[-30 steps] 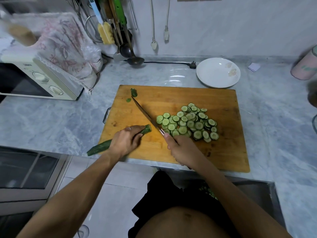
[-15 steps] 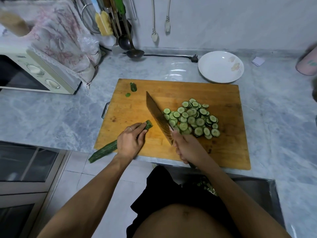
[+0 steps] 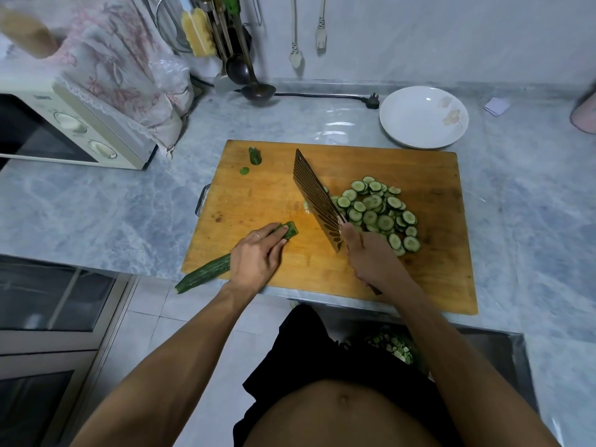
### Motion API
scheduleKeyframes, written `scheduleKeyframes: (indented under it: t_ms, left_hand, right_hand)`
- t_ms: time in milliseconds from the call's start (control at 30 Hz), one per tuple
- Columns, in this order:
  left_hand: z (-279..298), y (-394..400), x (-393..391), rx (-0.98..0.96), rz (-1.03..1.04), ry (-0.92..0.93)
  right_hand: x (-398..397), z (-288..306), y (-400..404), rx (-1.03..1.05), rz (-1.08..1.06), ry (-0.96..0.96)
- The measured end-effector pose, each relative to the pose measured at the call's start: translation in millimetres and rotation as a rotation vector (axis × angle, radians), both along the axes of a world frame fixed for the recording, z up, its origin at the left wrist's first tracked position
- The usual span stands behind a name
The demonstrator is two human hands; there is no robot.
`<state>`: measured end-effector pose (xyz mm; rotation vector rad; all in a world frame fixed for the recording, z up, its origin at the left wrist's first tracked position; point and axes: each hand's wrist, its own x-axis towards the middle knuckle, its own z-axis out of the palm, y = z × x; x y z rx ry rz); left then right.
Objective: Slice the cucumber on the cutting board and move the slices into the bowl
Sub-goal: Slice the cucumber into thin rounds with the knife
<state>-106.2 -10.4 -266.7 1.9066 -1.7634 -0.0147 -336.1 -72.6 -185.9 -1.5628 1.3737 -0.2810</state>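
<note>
Both bare forearms reach forward from the body. The left hand [image 3: 256,258] lies knuckles up, fingers curled over the cucumber [image 3: 206,272] and pressing it down, a ring on one finger. The right hand [image 3: 371,258] grips the cleaver [image 3: 317,200] at its handle, blade tilted with its flat showing.

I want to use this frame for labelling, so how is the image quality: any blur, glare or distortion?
Head view: the cutting board, slices and knife are sharp; wide-angle distortion bends the counter edges; a soft glare patch lies on the counter behind the board; the top-left corner is blurred.
</note>
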Motion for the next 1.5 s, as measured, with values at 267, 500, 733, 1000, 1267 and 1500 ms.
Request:
scheduleKeyframes:
  t_ms: [267,500,733,1000,1267,1500]
  left_hand:
    - [-0.3,-2.0,0.9,-0.016,0.013,-0.052]
    - [-5.3,-2.3,1.3,0.028,0.008,-0.111]
    - [-0.2,-1.0,-2.2,0.049,0.034,-0.137]
    - [-3.2,-0.1,-5.3,0.045,0.061,-0.091]
    - [-5.0,-2.1,-7.4,0.004,0.084,-0.114]
    - [-7.2,-2.4,-8.4,-0.019,0.088,-0.142]
  right_hand:
    - [9.4,21.5,25.2,-0.046,0.125,-0.044]
    - [15.7,27.5,46.3,-0.094,0.215,0.019]
    - [14.5,25.3,54.4,-0.13,0.24,0.082]
    - [13.1,28.6,54.6,-0.13,0.272,0.092]
    - [20.9,25.4,44.8,-0.051,0.299,0.064]
    - [36.2,11.8,40.0,-0.045,0.248,0.064]
